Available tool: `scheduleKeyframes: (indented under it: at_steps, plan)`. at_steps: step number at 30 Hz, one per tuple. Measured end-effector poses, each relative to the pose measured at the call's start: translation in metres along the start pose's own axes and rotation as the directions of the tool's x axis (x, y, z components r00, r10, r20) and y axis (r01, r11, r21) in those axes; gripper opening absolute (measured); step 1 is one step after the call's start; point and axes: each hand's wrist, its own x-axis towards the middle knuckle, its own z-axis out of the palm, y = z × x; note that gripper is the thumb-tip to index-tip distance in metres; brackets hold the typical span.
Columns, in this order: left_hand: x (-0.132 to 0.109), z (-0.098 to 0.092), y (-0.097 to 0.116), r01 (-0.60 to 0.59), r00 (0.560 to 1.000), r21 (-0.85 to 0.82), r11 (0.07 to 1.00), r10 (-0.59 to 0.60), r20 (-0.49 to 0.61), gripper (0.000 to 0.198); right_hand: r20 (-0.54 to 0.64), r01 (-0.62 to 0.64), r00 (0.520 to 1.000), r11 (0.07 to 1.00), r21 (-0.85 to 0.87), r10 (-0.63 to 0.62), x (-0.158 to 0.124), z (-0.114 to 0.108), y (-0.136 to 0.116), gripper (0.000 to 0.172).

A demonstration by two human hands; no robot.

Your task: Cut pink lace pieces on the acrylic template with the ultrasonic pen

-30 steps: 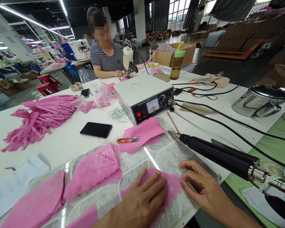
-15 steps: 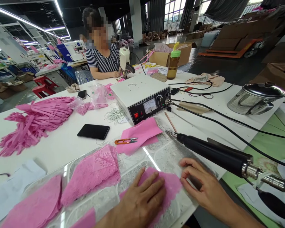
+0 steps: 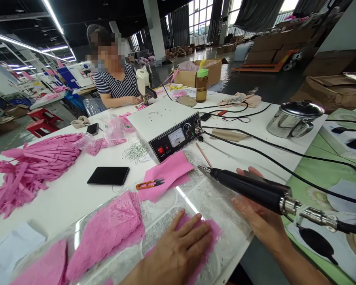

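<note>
Got the left hand spread flat over a pink fabric piece on the clear sheet, near the surface edge. Got the right hand behind a black pen-shaped tool, can't tell if gripping. Spotted orange snips on pink cloth.

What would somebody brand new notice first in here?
Probably the big heap of pink fabric strips on the left of the white table. Next might be the control box in the middle, with its red switch. Up close, the left hand lies flat on pink fabric, while the right hand is partly behind the black handheld tool.
</note>
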Motion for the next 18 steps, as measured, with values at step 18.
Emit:
scheduleKeyframes:
  at_steps: [18]
  plan:
    - [-0.004, 0.010, 0.001, 0.006, 1.000, -0.066, 0.998, -0.006, 0.000, 0.032, -0.359, 0.155, 0.933, 0.867, 0.475, 0.030, 0.045, -0.003, -0.038, 0.031]
